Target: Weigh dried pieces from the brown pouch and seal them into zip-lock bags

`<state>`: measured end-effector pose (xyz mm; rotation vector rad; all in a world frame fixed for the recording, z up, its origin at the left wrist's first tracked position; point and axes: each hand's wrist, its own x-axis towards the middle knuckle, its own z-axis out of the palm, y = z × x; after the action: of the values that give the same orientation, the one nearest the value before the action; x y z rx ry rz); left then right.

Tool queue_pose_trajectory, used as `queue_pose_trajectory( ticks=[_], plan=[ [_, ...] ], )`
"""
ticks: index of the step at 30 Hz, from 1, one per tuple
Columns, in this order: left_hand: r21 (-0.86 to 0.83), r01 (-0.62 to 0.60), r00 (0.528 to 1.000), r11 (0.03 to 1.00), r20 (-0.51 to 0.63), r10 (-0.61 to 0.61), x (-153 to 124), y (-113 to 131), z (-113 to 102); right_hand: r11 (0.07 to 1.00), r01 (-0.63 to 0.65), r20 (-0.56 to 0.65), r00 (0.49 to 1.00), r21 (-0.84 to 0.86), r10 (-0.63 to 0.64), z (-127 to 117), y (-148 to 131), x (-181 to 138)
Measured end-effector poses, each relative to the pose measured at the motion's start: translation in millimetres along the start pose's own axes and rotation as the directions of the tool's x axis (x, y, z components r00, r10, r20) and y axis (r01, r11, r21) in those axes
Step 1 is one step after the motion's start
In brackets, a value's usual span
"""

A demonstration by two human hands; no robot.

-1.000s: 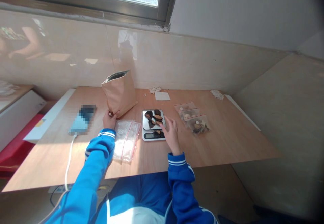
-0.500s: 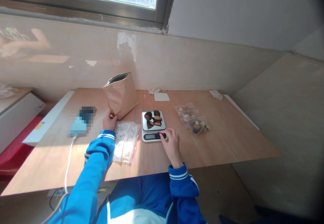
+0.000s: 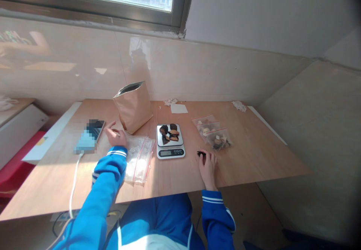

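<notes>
A small digital scale stands mid-table with several dark dried pieces on its platform. My right hand rests on the table to the right of the scale, fingers curled on a small dark piece. My left hand hovers with fingers spread between a blurred phone and a brown paper pouch. It holds nothing. Empty clear zip bags lie just right of the left wrist.
Filled zip bags lie right of the scale. A white card and paper scraps sit near the back wall. A white cable runs from the phone over the table's front edge. A white-and-red unit stands at left.
My right hand drew away from the scale to the right with a dark piece. My left hand let go of the pouch's base and moved left, fingers spreading.
</notes>
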<state>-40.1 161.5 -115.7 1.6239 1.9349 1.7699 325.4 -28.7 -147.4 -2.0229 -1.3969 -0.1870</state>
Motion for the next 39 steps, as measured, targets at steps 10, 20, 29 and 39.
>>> queue_pose_trajectory(
  ticks=[10,20,29,39],
  plan=[
    [-0.035,-0.218,0.967,0.975,0.128,0.221,-1.0,25.0,-17.5,0.998,0.006,-0.052,0.999,0.062,-0.002,-0.6,4.0,2.6],
    [-0.202,-0.481,0.811,0.853,0.268,0.521,-3.6,57.7,-29.7,0.919,0.191,-0.013,0.980,0.346,-0.199,-12.6,-78.1,15.4],
    [-0.218,-0.722,0.670,0.656,0.012,0.742,0.4,79.1,-47.2,0.941,0.233,0.093,0.961,0.246,-0.262,26.2,-136.2,43.3],
    [-0.248,-0.758,0.633,0.604,-0.057,0.772,-2.3,92.7,-44.5,0.834,0.079,0.226,0.945,0.547,-0.237,-0.3,-154.7,-19.5]
  ],
)
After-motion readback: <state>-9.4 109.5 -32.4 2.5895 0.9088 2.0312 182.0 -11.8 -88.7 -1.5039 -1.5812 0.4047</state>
